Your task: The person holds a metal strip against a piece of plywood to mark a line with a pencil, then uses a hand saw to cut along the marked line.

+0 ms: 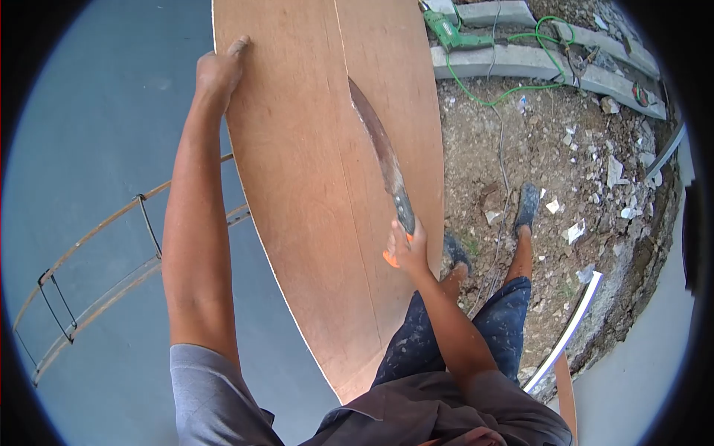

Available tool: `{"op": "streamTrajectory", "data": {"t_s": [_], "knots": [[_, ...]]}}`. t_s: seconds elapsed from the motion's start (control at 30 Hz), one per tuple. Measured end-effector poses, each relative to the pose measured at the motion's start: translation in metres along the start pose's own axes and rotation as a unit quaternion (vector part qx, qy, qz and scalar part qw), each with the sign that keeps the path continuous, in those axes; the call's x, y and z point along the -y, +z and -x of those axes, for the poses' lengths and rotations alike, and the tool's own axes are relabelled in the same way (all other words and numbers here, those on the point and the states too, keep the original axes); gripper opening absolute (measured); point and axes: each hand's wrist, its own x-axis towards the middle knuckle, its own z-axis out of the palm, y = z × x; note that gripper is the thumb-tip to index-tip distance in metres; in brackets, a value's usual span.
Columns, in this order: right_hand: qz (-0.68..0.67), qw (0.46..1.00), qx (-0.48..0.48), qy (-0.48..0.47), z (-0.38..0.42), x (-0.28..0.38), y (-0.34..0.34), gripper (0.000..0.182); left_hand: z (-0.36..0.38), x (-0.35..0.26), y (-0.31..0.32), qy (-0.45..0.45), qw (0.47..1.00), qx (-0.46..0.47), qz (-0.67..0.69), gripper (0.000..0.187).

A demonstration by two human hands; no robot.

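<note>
A hand saw (377, 145) with a dark, worn blade and a black-and-orange handle is in my right hand (407, 247), whose fingers are wrapped round the handle. The blade slants up and left, its tip in a cut line that runs to the far edge of a brown plywood sheet (290, 163). A thin straight line continues down the sheet towards me. My left hand (219, 76) grips the sheet's left edge near the far end, thumb on top; the other fingers are mostly hidden.
A green power drill (454, 33) and its green cord (513, 92) lie by concrete kerb pieces (513, 62) at upper right. Rubble and white scraps cover the soil (535, 149). A wooden frame with black ties (97, 223) is at left. A white strip (569, 331) lies lower right.
</note>
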Motion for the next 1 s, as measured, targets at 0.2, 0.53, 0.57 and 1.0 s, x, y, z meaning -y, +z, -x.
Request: {"op": "streamTrajectory", "data": {"t_s": [0.2,0.53,0.57,1.0], "knots": [[0.010,1.000,0.008,-0.001,-0.060,0.007,0.032,0.010,0.001,0.004,0.002,-0.017,1.000,0.012,-0.018,0.061],[0.068,0.991,0.010,0.111,-0.007,0.019,-0.001,0.016,0.005,-0.005,-0.004,-0.022,1.000,0.016,0.006,0.058],[0.067,0.988,0.004,0.139,0.006,0.032,-0.004,0.017,0.007,-0.007,-0.003,-0.043,0.998,0.038,0.030,0.057],[0.282,0.953,-0.005,0.110,0.005,0.154,-0.058,0.024,0.056,0.001,-0.009,0.025,0.990,-0.010,0.137,0.048]]}}
